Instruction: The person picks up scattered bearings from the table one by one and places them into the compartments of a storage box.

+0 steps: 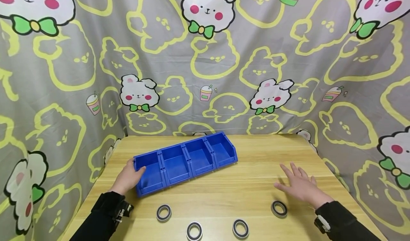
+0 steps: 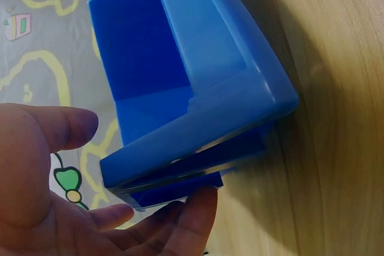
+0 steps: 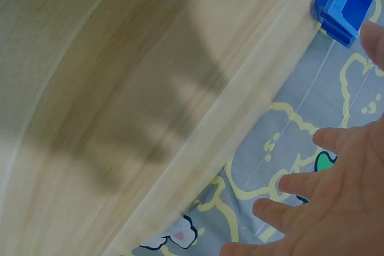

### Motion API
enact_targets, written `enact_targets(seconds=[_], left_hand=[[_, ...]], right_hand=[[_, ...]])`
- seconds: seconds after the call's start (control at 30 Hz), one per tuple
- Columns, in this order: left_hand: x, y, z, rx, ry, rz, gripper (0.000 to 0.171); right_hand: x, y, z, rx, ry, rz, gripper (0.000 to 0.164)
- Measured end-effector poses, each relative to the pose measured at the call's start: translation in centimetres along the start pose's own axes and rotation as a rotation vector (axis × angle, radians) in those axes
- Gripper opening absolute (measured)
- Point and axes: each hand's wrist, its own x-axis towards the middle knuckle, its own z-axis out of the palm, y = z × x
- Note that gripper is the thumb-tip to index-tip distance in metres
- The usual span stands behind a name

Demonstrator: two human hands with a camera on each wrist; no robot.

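Observation:
A blue plastic storage bin [image 1: 174, 164] with several open compartments in a row stands slantwise on the wooden table. My left hand [image 1: 129, 177] is at its left end, thumb reaching over the end compartment and the other fingers along the outer side. In the left wrist view, the thumb is apart from the end wall of the bin [image 2: 198, 130], and fingertips meet its outside. Well to the right of the bin, my right hand [image 1: 302, 186] hovers over the table with fingers spread and nothing in it. A bearing [image 1: 279, 209] lies just below that hand.
More ring-shaped bearings lie along the near part of the table [image 1: 205, 198]: one bearing [image 1: 164, 213] below the bin, another [image 1: 194, 231] at the front edge of view, a third [image 1: 240, 229] right of it. Patterned grey curtain [image 1: 217, 63] encloses the back and sides.

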Motion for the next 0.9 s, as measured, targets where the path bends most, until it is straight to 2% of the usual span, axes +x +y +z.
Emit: enact_targets(seconds=[0.27, 0.37, 0.6, 0.9], left_hand=[[0.7, -0.6, 0.3, 0.026, 0.043, -0.051, 0.074], [0.9, -0.9, 0.4, 0.044, 0.038, -0.061, 0.070], [1.0, -1.6, 0.6, 0.013, 0.005, -0.079, 0.068], [1.0, -1.5, 0.5, 0.015, -0.003, -0.050, 0.063]], right_hand=[[0.1, 0.1, 0.4, -0.012, -0.004, -0.014, 0.098], [0.2, 0.1, 0.6, -0.028, -0.002, -0.020, 0.098], [0.1, -0.4, 0.6, -0.030, 0.004, -0.041, 0.094], [-0.2, -1.6, 0.4, -0.060, -0.018, -0.099, 0.087]])
